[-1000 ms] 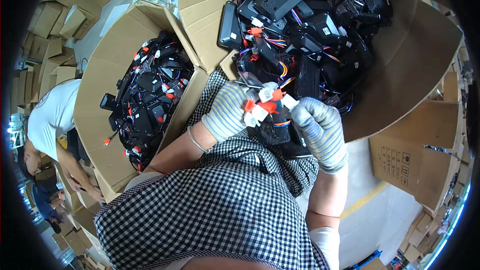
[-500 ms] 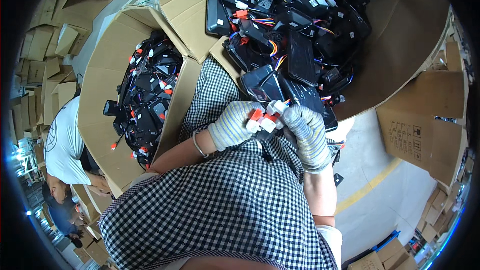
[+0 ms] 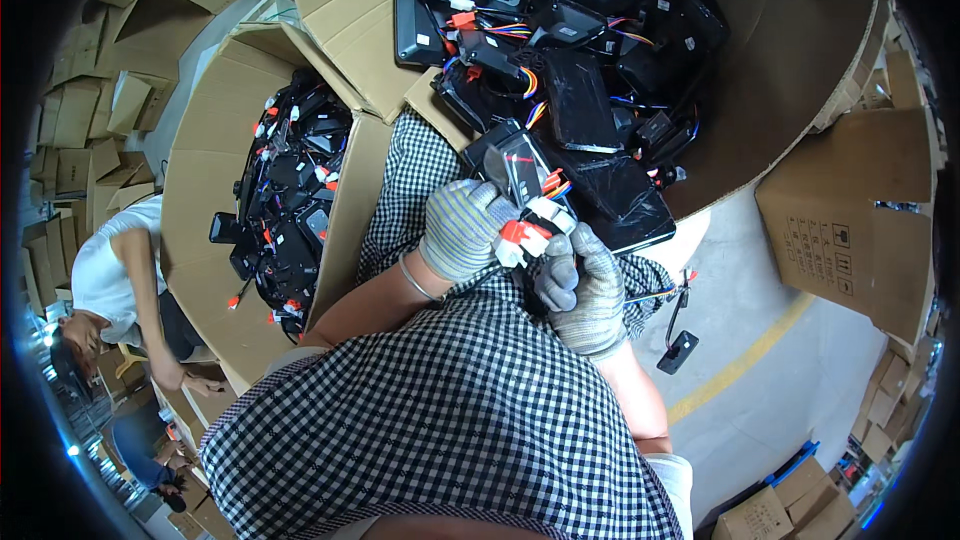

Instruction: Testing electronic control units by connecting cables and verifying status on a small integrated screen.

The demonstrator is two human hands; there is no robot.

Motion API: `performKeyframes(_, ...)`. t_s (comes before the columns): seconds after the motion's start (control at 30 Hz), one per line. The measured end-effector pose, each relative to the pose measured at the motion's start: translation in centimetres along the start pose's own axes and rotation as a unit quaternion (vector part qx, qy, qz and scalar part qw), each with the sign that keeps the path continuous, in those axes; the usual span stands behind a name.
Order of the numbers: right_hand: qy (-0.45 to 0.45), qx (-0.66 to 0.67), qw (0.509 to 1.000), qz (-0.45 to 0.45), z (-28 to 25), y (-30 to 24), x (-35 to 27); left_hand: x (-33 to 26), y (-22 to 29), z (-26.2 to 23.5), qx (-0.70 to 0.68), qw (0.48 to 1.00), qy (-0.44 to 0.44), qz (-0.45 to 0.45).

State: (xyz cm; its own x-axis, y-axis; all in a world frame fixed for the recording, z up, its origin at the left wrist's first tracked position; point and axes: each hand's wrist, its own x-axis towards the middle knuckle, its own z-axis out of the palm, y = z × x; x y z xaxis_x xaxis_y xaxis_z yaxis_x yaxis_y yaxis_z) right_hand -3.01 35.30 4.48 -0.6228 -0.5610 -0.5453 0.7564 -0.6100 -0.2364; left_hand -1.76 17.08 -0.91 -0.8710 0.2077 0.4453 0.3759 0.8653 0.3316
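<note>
Gloved in striped grey knit, my left hand [image 3: 462, 228] is closed on a bunch of white and red plug connectors [image 3: 522, 238] above my lap. A black device with a glossy face [image 3: 522, 168] lies just beyond its fingers, coloured wires beside it. My right hand [image 3: 588, 295], in a matching glove, is closed with curled fingers right beside the connectors. Whatever its fingers grip is hidden. Just ahead, a large carton [image 3: 800, 70] holds a heap of black devices [image 3: 580, 100] with wires and plugs.
On my left, another open carton [image 3: 205, 240] contains black devices with red and white plugs [image 3: 290, 190]. A small black device [image 3: 678, 352] lies on the floor by a yellow line [image 3: 740, 360]. A closed-sided carton [image 3: 850, 225] stands right. A person in white [image 3: 120, 260] works at far left.
My right hand has come down and curled its fingers below the connectors. The glossy device beyond my left hand now shows more clearly. The person at left has shifted.
</note>
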Motion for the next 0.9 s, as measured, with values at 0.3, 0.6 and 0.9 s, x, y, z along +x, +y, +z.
performKeyframes(0.3,-0.025,-0.038,0.998,0.036,-1.6,-0.3,0.7,0.6,-0.1,-0.7,0.048,0.998,0.01,0.029)
performKeyframes(0.6,-0.055,-0.181,0.982,0.002,-3.7,-0.8,1.5,0.9,0.2,-1.1,-0.228,0.971,-0.07,-0.02)
performKeyframes(0.9,-0.093,-0.386,0.918,0.026,-4.6,-1.7,1.8,-0.8,0.0,-2.2,-0.184,0.942,-0.279,-0.04)
